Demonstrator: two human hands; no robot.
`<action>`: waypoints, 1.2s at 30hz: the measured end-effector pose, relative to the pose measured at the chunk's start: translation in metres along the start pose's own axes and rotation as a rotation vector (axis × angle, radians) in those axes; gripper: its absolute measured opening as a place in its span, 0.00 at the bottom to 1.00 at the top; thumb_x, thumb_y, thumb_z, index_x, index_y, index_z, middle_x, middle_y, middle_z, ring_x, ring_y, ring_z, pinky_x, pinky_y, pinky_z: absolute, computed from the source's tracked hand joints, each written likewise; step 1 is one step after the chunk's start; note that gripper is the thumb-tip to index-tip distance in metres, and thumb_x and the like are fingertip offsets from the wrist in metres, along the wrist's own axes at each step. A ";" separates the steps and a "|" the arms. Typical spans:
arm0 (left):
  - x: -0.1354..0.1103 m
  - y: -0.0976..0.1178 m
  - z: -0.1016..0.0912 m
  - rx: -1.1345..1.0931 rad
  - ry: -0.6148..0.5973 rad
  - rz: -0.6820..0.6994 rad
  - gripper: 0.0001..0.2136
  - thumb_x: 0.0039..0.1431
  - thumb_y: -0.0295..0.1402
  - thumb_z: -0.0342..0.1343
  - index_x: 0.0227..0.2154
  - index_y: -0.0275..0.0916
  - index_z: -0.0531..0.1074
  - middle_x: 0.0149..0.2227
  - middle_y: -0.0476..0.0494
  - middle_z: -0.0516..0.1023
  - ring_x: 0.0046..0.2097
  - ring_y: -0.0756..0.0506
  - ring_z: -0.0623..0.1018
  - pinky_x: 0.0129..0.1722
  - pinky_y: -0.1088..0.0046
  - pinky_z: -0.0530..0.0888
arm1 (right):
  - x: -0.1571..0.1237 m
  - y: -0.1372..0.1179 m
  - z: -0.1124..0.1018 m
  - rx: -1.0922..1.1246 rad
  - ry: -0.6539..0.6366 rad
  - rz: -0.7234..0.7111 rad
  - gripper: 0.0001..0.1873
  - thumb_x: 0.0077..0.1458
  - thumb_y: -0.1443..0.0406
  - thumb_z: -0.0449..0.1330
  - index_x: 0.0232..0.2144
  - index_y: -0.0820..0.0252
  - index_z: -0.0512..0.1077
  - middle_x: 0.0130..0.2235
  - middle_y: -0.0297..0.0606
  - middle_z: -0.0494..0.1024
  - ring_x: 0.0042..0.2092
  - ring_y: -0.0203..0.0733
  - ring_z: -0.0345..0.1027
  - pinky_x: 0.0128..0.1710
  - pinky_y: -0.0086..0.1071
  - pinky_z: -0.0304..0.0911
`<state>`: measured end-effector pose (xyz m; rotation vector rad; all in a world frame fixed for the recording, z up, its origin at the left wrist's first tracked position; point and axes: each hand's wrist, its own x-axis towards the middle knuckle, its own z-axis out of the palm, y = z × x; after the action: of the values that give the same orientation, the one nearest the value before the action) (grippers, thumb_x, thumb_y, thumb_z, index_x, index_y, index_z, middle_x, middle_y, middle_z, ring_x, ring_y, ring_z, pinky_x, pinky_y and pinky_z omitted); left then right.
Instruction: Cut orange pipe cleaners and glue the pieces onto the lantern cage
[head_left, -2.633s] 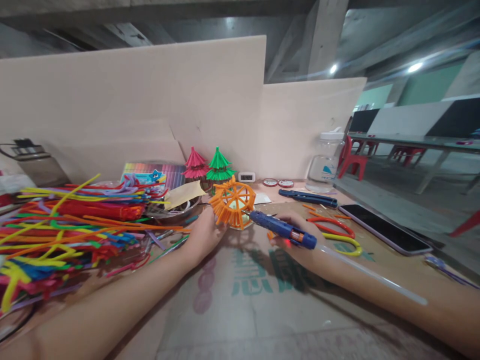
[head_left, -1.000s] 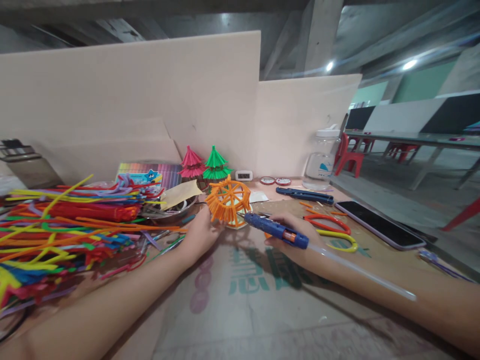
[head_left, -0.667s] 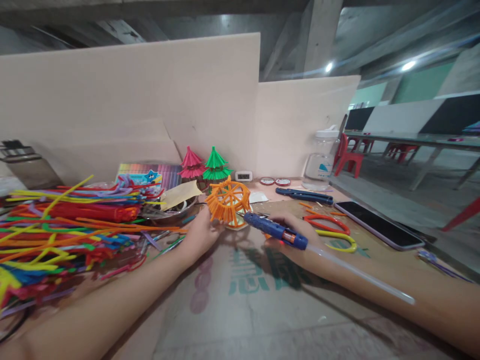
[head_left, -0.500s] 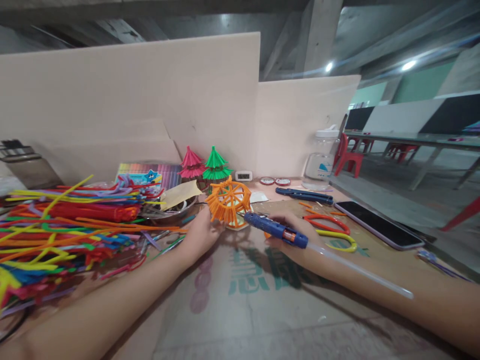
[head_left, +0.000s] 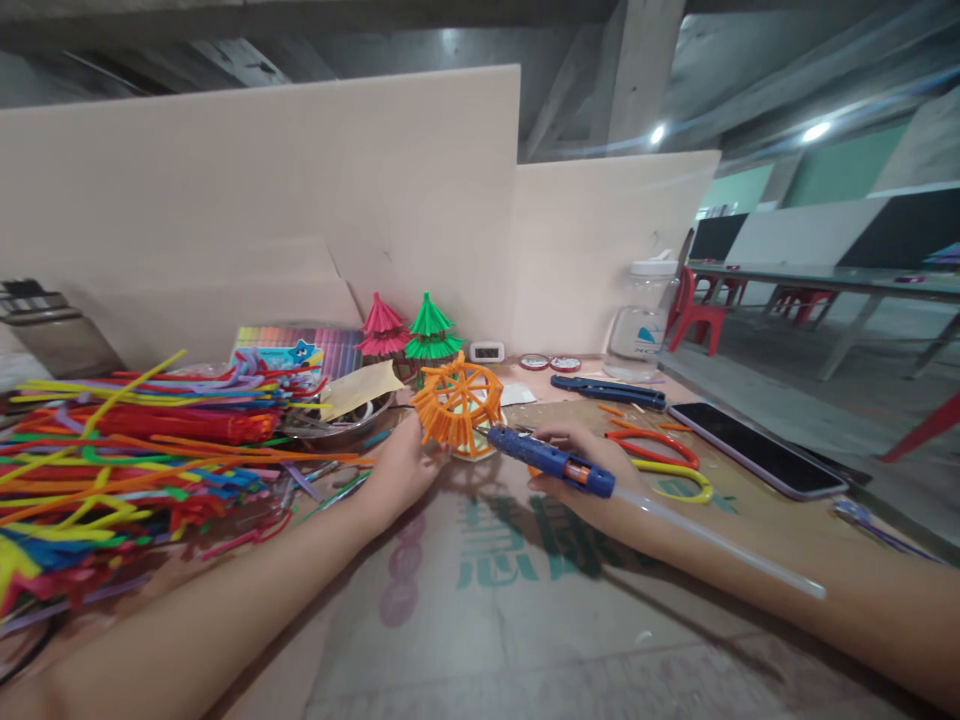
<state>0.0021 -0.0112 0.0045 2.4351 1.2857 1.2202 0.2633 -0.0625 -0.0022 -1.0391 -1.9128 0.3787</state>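
My left hand point(head_left: 411, 462) is closed on the lower left edge of an orange pipe-cleaner roof point(head_left: 447, 415), a round spoked frame with short strips hanging along one side. In my right hand point(head_left: 574, 470) is a blue glue gun point(head_left: 551, 460), its nozzle touching or very close to the right lower edge of the orange piece. A clear glue stick point(head_left: 720, 535) juts from the back of the gun over my forearm. Below the orange piece part of a pale flat shape shows, mostly hidden.
Coloured pipe cleaners point(head_left: 142, 450) are heaped at the left beside a metal bowl point(head_left: 337, 430). Pink point(head_left: 383, 325) and green point(head_left: 430, 325) tiered roofs stand behind. On the right lie a utility knife point(head_left: 607, 391), scissors point(head_left: 675, 485) and a phone point(head_left: 757, 448), with a water bottle point(head_left: 641, 320) further back.
Almost nothing differs. Both hands, the orange piece and the glue gun hold nearly the same places; the fingers of my right hand have shifted slightly.
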 end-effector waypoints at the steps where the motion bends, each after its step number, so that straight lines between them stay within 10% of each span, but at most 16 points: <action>1: 0.000 0.000 0.000 0.005 0.001 0.001 0.18 0.55 0.32 0.54 0.49 0.33 0.67 0.52 0.31 0.74 0.57 0.34 0.72 0.57 0.53 0.69 | 0.000 0.000 0.000 0.006 0.002 0.000 0.22 0.48 0.62 0.67 0.46 0.47 0.70 0.36 0.32 0.82 0.35 0.44 0.78 0.34 0.35 0.70; 24: 0.000 -0.009 0.005 -0.143 -0.082 -0.191 0.10 0.57 0.39 0.54 0.36 0.37 0.70 0.39 0.39 0.80 0.43 0.39 0.80 0.42 0.62 0.77 | 0.002 -0.018 -0.007 0.066 0.089 -0.011 0.15 0.51 0.61 0.63 0.42 0.53 0.69 0.36 0.34 0.80 0.34 0.41 0.74 0.34 0.33 0.68; 36: 0.000 -0.012 0.007 -0.177 -0.084 -0.142 0.16 0.57 0.37 0.55 0.47 0.36 0.70 0.42 0.39 0.80 0.46 0.39 0.80 0.47 0.60 0.76 | 0.002 -0.016 -0.005 0.131 0.040 0.029 0.15 0.51 0.62 0.65 0.43 0.53 0.69 0.37 0.34 0.80 0.36 0.42 0.75 0.36 0.33 0.68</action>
<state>-0.0008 -0.0016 -0.0051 2.2065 1.2469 1.1310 0.2590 -0.0710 0.0114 -0.9820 -1.8141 0.4898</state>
